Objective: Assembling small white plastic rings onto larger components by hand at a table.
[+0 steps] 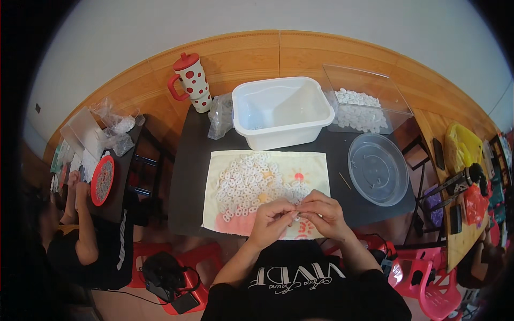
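My left hand point(272, 220) and my right hand point(325, 215) meet over the near edge of a pale yellow towel point(316, 161). Both are closed, fingertips pinched together; whatever lies between them is too small and covered to make out. A spread of small white plastic pieces with holes point(243, 184) covers the left and middle of the towel, and some lie just beyond my fingers. Behind the towel stands a white plastic tub point(284, 136), with a few small bits on its floor. At its right, a clear box point(391, 96) holds many white rounded pieces point(360, 109).
A clear round dish point(377, 171) lies at the table's right, beside thin sticks point(345, 181). A red-dotted tumbler point(194, 83) and a plastic bag point(220, 116) stand back left. Leftward, another person point(88, 235) works by a red tray point(103, 181). Red stools point(187, 283) are below.
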